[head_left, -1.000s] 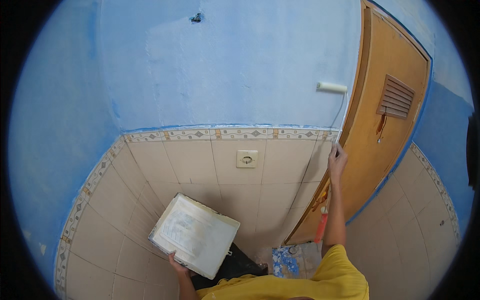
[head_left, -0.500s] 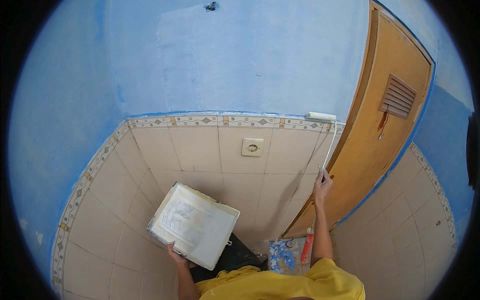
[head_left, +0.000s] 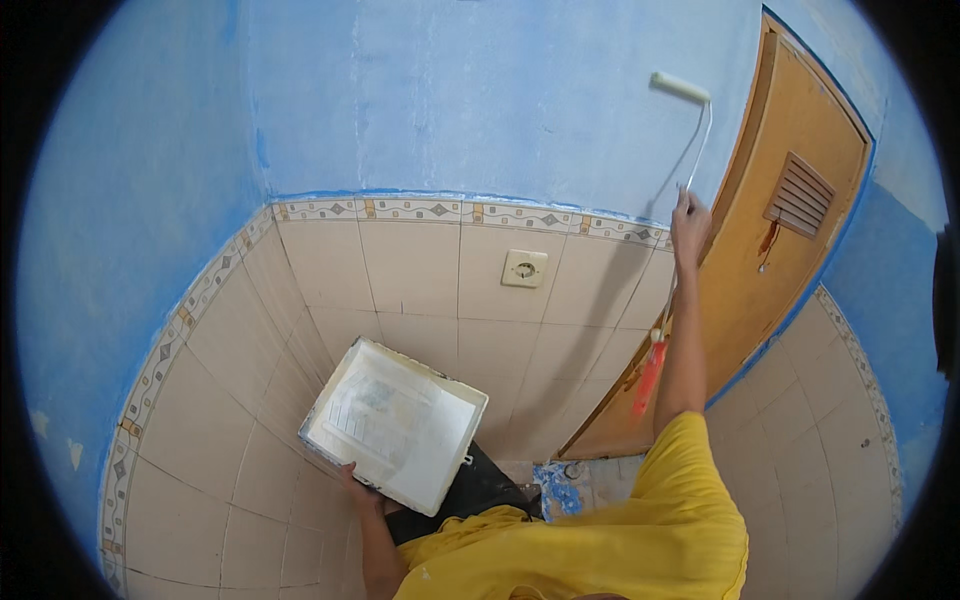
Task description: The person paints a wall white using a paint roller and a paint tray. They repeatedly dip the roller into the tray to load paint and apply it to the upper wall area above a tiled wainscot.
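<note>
In my raised right hand point(head_left: 690, 225) is the thin metal rod of a paint roller point(head_left: 682, 87). Its whitish sleeve is up by the light blue wall point(head_left: 480, 100); I cannot tell whether it touches. The roller's red handle point(head_left: 649, 375) hangs below my hand, beside my forearm. Low on the left, my left hand point(head_left: 360, 486) grips the edge of a paint tray point(head_left: 395, 420), which is tilted and smeared with white paint. The fingers under the tray are hidden.
Beige tiles with a patterned border point(head_left: 420, 210) cover the lower wall, with a power socket point(head_left: 524, 269) in them. A wooden door point(head_left: 790, 130) with a vent grille point(head_left: 800, 190) stands at the right. Blue paint flakes point(head_left: 560, 490) lie on the floor.
My right hand has moved up, carrying the paint roller from the tile border higher onto the blue wall. The tray stays in my left hand. The view has shifted slightly.
</note>
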`<state>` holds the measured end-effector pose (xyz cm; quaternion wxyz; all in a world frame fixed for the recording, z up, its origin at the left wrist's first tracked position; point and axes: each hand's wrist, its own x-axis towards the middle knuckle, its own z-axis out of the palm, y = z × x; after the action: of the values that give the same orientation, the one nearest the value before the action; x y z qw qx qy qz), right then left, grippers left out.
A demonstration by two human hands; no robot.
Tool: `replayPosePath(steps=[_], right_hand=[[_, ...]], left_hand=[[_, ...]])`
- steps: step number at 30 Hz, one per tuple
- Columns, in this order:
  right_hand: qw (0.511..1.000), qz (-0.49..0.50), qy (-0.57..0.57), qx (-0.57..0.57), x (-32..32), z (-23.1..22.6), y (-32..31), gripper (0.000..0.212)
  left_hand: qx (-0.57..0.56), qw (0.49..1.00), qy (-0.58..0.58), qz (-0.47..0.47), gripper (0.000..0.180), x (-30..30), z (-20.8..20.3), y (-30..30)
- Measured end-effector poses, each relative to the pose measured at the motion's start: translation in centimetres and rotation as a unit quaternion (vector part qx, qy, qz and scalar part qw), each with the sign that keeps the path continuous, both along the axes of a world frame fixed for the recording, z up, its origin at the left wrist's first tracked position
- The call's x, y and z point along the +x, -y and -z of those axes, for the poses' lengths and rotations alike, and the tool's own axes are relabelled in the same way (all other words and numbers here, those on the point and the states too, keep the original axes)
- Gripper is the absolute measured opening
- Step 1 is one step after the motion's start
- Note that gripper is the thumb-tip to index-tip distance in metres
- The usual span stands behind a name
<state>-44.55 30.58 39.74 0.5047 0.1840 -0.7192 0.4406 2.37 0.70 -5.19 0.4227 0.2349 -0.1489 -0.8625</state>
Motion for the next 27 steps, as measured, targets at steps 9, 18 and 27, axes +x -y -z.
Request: replayPosePath(steps=[9,18,27], right_hand=[[1.0,-0.024,-0.004,0.011,0.1,7.8,-1.2,0.03],[0.979,-0.002,0.203,0.034,6.4,19.7,-1.9,0.025],[0.991,-0.066,0.113,-0.03,9.4,18.9,3.8,0.023]], left_hand=[[0.037,0.999,-0.015,-0.002,0.056,-0.3,0.3,0.5],[0.009,1.0,-0.007,0.022,0.06,0.2,-0.1,0.7],[0.021,1.0,-0.011,0.016,0.062,0.3,-0.2,0.7]])
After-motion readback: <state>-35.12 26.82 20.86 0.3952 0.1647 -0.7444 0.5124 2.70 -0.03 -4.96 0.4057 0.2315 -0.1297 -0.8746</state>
